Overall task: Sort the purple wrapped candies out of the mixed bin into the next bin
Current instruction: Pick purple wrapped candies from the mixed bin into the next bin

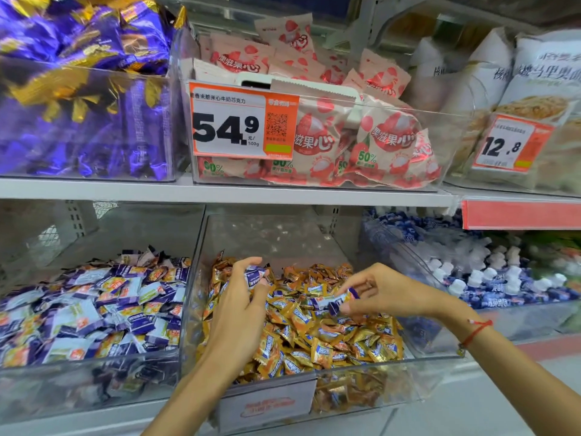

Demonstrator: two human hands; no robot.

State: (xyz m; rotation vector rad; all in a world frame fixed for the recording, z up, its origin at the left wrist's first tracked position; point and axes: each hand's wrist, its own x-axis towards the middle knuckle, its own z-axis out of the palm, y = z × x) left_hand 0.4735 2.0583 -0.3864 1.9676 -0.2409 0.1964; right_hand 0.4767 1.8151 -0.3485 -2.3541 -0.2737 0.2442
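The middle clear bin [437, 360] on the lower shelf is heaped with gold-orange wrapped candies [317, 335]. My left hand [242, 297] hovers over its left side, fingers curled round a purple-and-white wrapped candy [255, 276]. Over the bin's middle, my right hand [380, 291] pinches another purple-and-white candy [338, 302] by its wrapper just above the heap. The bin to the left [94, 372] holds a pile of purple-and-white wrapped candies [94, 309].
A clear wall [188, 287] separates the two bins. To the right is a bin of blue-and-white sweets [490, 278]. The shelf above [220, 191] carries purple-gold packs, pink fruit packs with a 54.9 price tag [242, 124], and white bags.
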